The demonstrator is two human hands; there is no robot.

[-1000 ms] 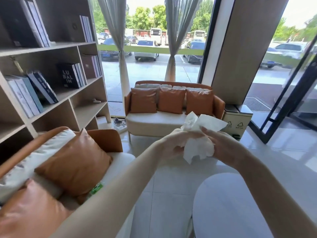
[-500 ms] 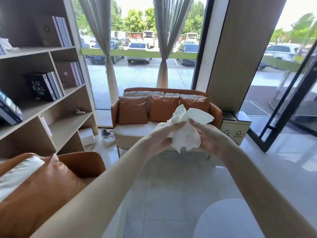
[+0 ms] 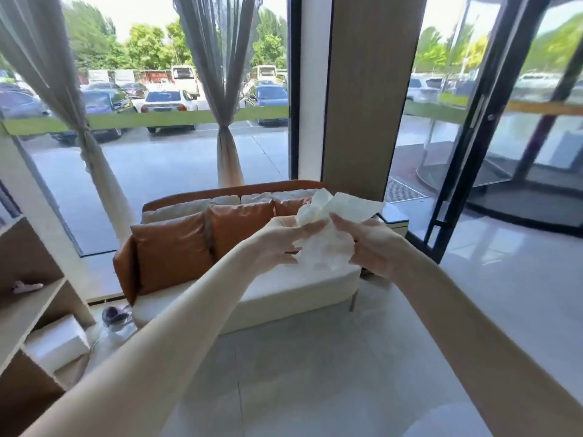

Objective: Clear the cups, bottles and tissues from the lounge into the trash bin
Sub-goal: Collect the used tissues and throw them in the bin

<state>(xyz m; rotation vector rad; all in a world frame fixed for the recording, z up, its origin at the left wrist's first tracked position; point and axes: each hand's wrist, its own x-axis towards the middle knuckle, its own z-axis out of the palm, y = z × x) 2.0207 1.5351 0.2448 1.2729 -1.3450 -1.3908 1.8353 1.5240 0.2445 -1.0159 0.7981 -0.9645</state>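
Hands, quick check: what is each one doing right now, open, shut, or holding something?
Left hand: pinches the tissue at its left side.
Right hand: grips the same tissue at its right side.

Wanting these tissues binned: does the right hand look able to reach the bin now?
Probably not yet: the bin stands beyond the right hand, beside the sofa; bare floor leaves the way free.
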